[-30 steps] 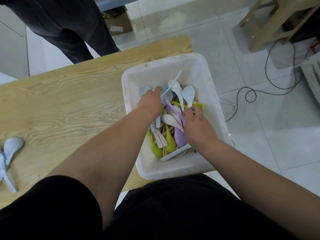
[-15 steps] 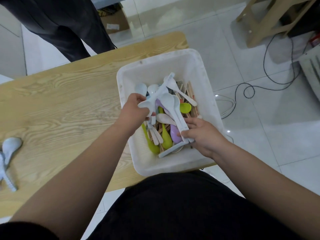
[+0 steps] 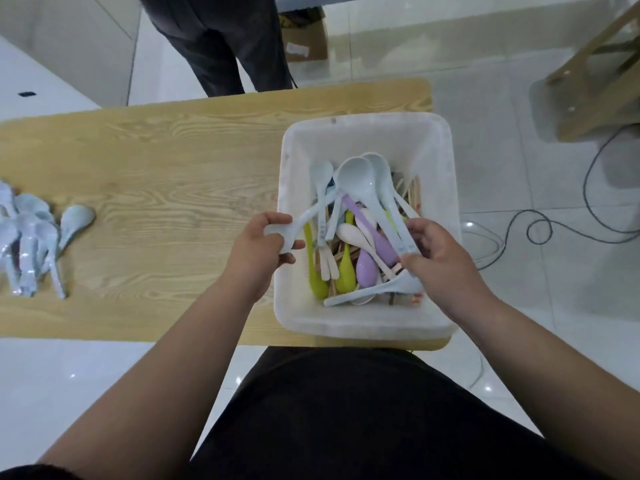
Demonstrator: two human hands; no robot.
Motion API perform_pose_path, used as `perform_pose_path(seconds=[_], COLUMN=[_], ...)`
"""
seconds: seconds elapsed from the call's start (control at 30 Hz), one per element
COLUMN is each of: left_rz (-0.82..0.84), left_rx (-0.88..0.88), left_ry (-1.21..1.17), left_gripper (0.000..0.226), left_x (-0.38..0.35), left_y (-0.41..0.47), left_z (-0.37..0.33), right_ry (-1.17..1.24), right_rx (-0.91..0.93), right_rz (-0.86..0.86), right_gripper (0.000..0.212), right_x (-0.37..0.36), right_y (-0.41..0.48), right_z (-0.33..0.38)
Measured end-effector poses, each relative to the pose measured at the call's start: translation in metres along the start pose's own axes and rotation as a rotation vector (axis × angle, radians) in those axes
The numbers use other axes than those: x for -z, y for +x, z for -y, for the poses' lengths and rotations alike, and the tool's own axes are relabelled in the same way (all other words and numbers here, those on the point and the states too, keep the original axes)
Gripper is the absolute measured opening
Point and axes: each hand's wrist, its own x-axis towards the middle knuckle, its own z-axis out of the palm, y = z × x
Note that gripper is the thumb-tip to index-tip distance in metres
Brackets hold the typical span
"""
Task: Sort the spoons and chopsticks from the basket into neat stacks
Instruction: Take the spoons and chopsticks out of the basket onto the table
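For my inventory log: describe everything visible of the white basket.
The white basket is a rectangular plastic tub with rounded corners, upright on the right end of the wooden table. It holds mixed pale blue, purple, green and cream spoons and wooden chopsticks. The left hand and right hand hold spoons over it.

Bare tabletop [image 3: 166, 174] lies open between the spoon pile [image 3: 31, 237] at the left end and the white basket [image 3: 367, 133] at the right. Inside the basket, tangled spoons [image 3: 367, 244] and chopsticks [image 3: 414, 194] fill the middle and near part — the left hand [image 3: 259, 247] at its left wall and the right hand [image 3: 440, 258] at its near right side block more — while its far strip is bare. A person's legs [image 3: 214, 46] stand beyond the far edge.
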Motion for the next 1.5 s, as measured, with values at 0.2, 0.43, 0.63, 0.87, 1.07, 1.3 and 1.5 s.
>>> perform_pose_path(seconds=[0.2,0.43,0.63,0.87,1.07,1.3,1.5], left_rz=[0.280,0.197,0.251,0.189,-0.007,0.089,-0.071], left_rx=[-0.198,-0.108,-0.071,-0.019,0.096,0.166,0.148], left_ry=[0.331,0.210,0.044,-0.111,-0.538,-0.676,-0.659], left_gripper=[0.049,0.027,0.049,0.033,0.024,0.014,0.028], left_x=[0.015,0.039,0.115,0.242,0.310,0.329,0.363], left_y=[-0.029,-0.041,-0.049,-0.061,-0.054,-0.039,-0.008], left_z=[0.015,0.041,0.064,0.106,0.134,0.158,0.144], right_ry=[-0.397,-0.812,-0.996,-0.926,-0.704,-0.441,-0.457], right_rx=[0.227,0.467,0.713,0.380,0.312,0.178,0.156], right_rz=[0.312,0.302,0.338,0.684,0.633,0.577,0.685], right_gripper=[0.046,0.042,0.035,0.024,0.020,0.012,0.016], right_x=[-0.008,-0.031,-0.105,-0.236,-0.345,-0.407,-0.457], right_y=[0.000,-0.011,-0.036,-0.073,-0.094,-0.084,-0.053], right_z=[0.024,0.029,0.044,0.060,0.050,0.054,0.078])
